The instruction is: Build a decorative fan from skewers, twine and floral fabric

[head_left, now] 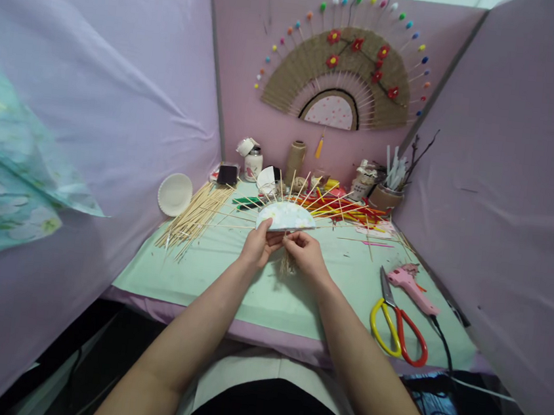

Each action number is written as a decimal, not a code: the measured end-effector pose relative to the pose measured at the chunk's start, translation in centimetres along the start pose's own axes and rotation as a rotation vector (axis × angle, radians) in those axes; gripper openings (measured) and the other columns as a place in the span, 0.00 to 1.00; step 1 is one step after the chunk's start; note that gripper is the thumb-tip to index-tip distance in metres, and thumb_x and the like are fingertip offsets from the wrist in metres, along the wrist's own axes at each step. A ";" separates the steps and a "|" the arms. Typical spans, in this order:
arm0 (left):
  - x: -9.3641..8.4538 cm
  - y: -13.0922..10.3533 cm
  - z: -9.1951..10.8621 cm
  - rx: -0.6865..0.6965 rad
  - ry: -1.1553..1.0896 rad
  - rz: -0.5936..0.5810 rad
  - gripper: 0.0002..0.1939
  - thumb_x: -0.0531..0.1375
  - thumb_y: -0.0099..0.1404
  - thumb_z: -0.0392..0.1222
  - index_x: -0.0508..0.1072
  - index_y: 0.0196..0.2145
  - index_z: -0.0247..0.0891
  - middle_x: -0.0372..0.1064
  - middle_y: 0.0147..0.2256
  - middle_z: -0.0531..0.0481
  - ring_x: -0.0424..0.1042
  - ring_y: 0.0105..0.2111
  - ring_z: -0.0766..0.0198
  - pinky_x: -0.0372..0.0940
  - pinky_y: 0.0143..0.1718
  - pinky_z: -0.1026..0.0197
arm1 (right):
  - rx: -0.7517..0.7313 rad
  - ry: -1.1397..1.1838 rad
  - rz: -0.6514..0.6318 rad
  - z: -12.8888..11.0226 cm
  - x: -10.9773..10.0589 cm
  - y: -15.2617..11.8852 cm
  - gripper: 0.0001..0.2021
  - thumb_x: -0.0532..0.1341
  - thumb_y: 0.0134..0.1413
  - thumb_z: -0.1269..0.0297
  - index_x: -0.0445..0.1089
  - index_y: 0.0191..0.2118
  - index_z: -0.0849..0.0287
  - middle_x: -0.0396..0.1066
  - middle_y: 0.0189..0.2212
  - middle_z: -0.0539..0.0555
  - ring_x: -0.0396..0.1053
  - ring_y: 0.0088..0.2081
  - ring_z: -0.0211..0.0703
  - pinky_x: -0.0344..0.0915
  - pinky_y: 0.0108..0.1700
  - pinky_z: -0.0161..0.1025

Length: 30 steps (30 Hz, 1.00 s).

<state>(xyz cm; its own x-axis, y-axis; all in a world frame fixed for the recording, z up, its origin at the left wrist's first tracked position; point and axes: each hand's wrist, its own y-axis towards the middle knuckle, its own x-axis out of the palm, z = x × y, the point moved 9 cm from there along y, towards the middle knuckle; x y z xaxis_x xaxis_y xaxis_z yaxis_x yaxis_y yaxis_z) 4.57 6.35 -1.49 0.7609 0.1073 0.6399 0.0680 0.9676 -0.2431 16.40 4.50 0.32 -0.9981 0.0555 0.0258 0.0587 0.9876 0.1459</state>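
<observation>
A half-round fan base covered in pale floral cloth is held over the middle of the table, with thin bamboo sticks spreading out from its curved edge. My left hand grips its lower left side, thumb on the front and fingers beneath. Just below the straight edge, my right hand pinches the top of a tan twine tassel, which hangs under the base. The fingers hide how the tassel joins the base.
Loose bamboo sticks lie to the left beside a white paper bowl. Scissors and a pink glue gun rest at right. Red and yellow pipe cleaners lie behind. A finished fan hangs on the back wall.
</observation>
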 end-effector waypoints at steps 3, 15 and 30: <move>0.0 0.0 0.1 0.003 0.005 -0.003 0.11 0.54 0.67 0.39 0.73 0.36 0.31 0.77 0.25 0.42 0.78 0.28 0.59 0.72 0.38 0.58 | -0.007 -0.018 -0.010 -0.2 0.0 -0.1 0.10 0.66 0.40 0.58 0.67 0.23 0.58 0.61 0.17 0.44 0.54 0.20 0.33 0.50 0.25 0.34; -0.1 -0.3 0.2 0.006 0.012 0.020 0.10 0.55 0.66 0.40 0.73 0.38 0.31 0.76 0.24 0.44 0.78 0.27 0.60 0.70 0.32 0.63 | -0.003 -0.034 -0.057 -0.4 0.4 -0.3 0.11 0.66 0.40 0.57 0.67 0.23 0.58 0.64 0.18 0.45 0.56 0.22 0.34 0.52 0.26 0.34; -0.3 0.1 0.3 -0.019 -0.051 -0.001 0.12 0.56 0.67 0.44 0.72 0.39 0.31 0.76 0.28 0.42 0.79 0.29 0.57 0.71 0.35 0.59 | -0.167 -0.625 0.031 -1.5 -5.2 -2.2 0.13 0.58 0.56 0.56 0.75 0.37 0.57 0.77 0.35 0.56 0.70 0.36 0.46 0.62 0.42 0.41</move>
<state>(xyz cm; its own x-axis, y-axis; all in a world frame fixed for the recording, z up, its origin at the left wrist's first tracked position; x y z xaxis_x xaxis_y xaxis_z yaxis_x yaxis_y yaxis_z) 4.11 6.44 -1.50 0.7268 0.1186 0.6765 0.0814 0.9632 -0.2563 21.46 1.79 1.35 -0.8148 0.2083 -0.5410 0.0390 0.9508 0.3074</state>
